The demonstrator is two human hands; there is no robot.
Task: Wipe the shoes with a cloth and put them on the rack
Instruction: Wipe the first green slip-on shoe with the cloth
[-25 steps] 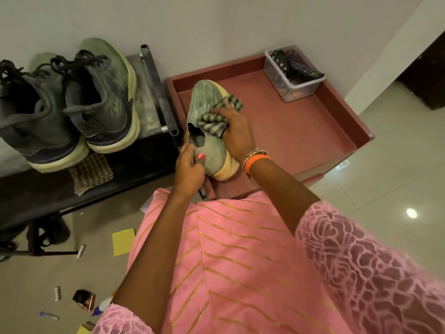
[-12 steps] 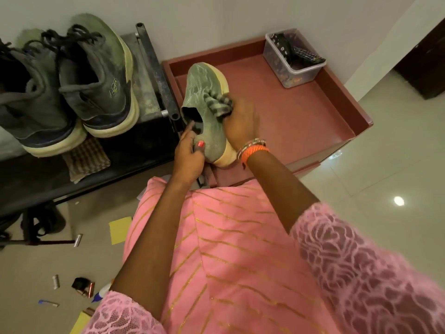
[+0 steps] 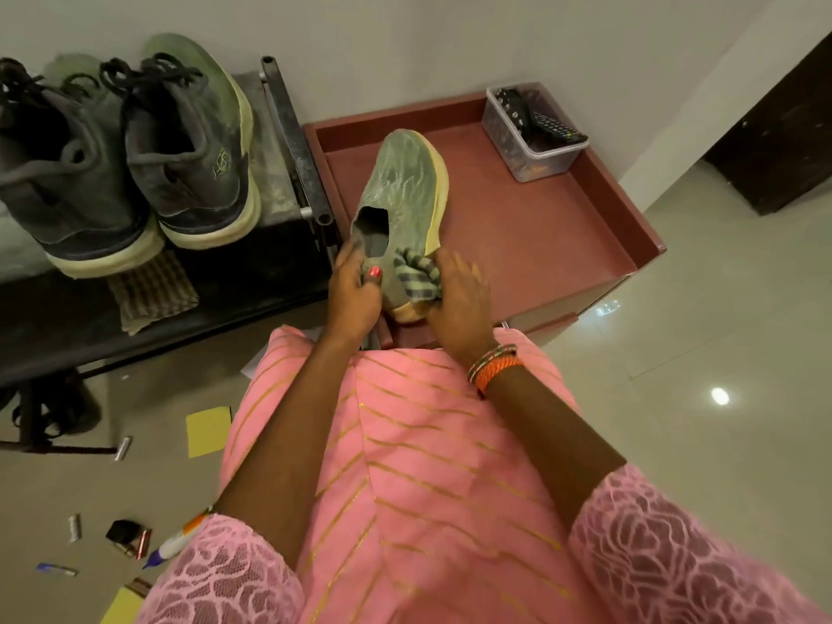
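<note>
Wiping shoe [image 3: 405, 182] heel — cloth [image 3: 416, 281].

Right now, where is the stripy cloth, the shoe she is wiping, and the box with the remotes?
stripy cloth [image 3: 416, 274], head view, on its bunched middle.
shoe [image 3: 405, 177], head view, on the green upper near the toe.
box with the remotes [image 3: 547, 162], head view, on its clear front wall.
</note>
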